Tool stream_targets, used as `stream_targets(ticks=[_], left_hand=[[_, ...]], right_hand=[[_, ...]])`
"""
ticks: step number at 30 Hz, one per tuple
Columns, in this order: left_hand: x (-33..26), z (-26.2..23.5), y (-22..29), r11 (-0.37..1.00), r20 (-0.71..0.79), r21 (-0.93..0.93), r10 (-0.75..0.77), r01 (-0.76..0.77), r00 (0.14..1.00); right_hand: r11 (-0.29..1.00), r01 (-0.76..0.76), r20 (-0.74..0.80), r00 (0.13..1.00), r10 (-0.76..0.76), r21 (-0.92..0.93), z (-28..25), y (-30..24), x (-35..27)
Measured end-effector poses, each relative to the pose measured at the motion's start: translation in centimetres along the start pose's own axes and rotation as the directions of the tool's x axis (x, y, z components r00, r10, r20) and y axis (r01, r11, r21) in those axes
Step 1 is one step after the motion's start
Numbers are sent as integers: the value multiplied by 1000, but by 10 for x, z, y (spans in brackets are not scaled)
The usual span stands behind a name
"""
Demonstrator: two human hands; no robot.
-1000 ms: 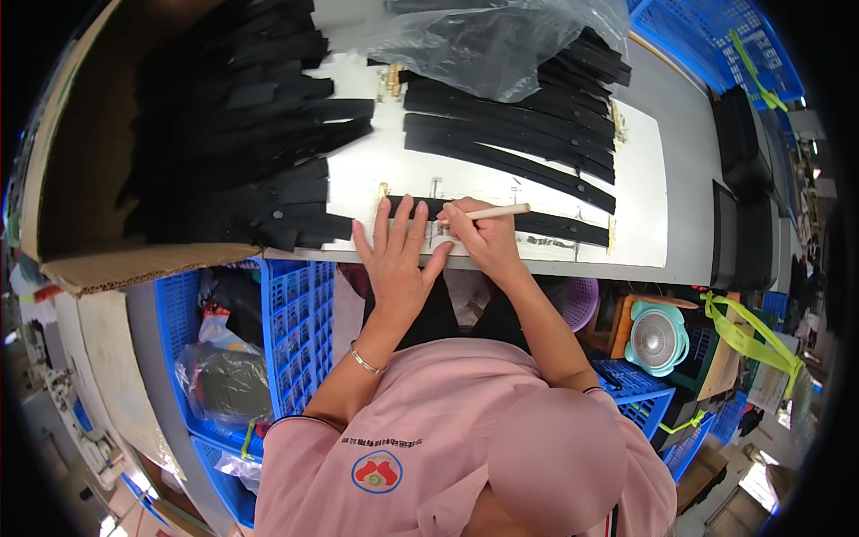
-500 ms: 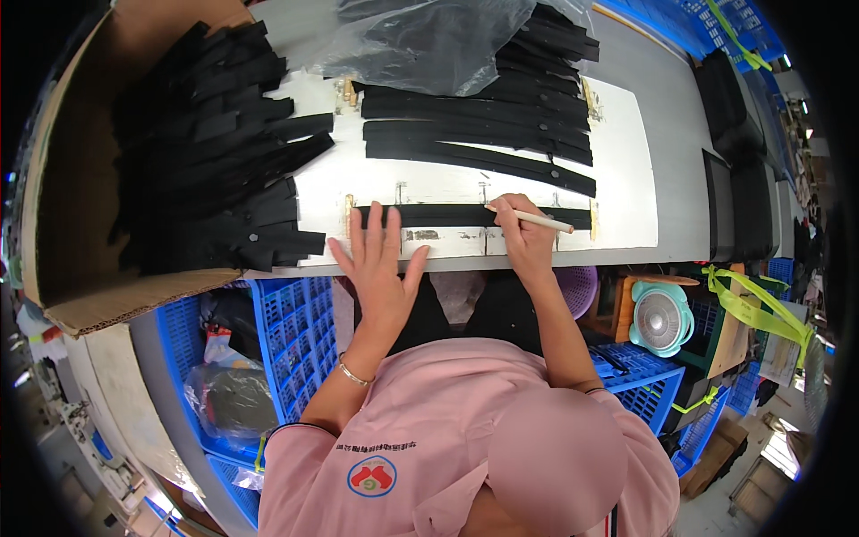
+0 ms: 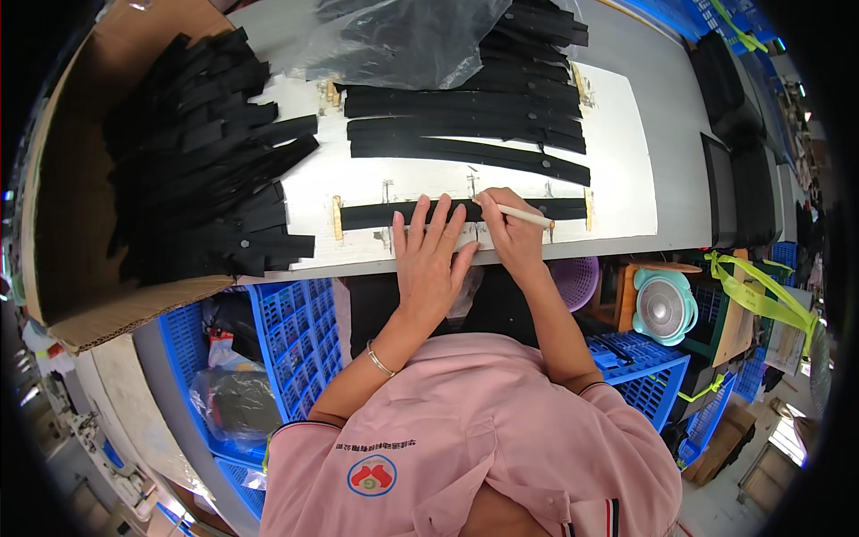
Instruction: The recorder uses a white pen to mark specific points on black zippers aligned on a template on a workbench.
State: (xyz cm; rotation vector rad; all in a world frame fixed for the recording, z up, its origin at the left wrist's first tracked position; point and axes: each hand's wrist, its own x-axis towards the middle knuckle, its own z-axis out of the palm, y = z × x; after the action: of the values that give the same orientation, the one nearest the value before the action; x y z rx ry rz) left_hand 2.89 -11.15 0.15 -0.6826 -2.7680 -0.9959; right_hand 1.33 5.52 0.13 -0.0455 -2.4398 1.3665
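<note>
A black fabric strip [image 3: 374, 215] lies straight across a white marked board [image 3: 619, 152], between two small tan end stops, the left stop [image 3: 337, 217] and the right stop [image 3: 588, 208]. My left hand [image 3: 433, 259] rests flat on the strip near its middle, fingers stretched out and slightly spread. Just right of it, my right hand [image 3: 514, 234] grips a pale pencil [image 3: 530, 217]. The pencil's tip is at the strip's middle, close to a drawn mark on the board; whether it touches the fabric is hidden by my fingers.
Beyond the strip lie several more black strips [image 3: 465, 106] with pale spots, partly under a clear plastic bag [image 3: 394, 45]. A cardboard box [image 3: 134, 304] on the left holds a heap of black strips [image 3: 197, 161]. Blue crates [image 3: 300, 336] and a small fan [image 3: 664, 307] stand below the table edge.
My left hand has slid right along the strip, from near its left end to beside my right hand. The pencil stays around the middle mark. The whole view has shifted slightly.
</note>
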Motion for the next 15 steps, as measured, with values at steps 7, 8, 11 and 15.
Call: stream_targets(ticks=[7,8,11,15], left_hand=[[0,1,-2,999,1,37,4,-4,1000],[0,1,-1,999,2,36,7,-7,1000],[0,3,-1,999,5,42,14,-14,1000],[0,5,-1,999,-3,51,13,-13,1000]], right_hand=[[990,13,25,1000,-17,140,-4,7,-4],[990,84,8,996,-85,111,-3,8,-3],[992,123,3,992,-123,29,-2,12,-3],[987,153,-4,988,-153,39,-5,14,-2]])
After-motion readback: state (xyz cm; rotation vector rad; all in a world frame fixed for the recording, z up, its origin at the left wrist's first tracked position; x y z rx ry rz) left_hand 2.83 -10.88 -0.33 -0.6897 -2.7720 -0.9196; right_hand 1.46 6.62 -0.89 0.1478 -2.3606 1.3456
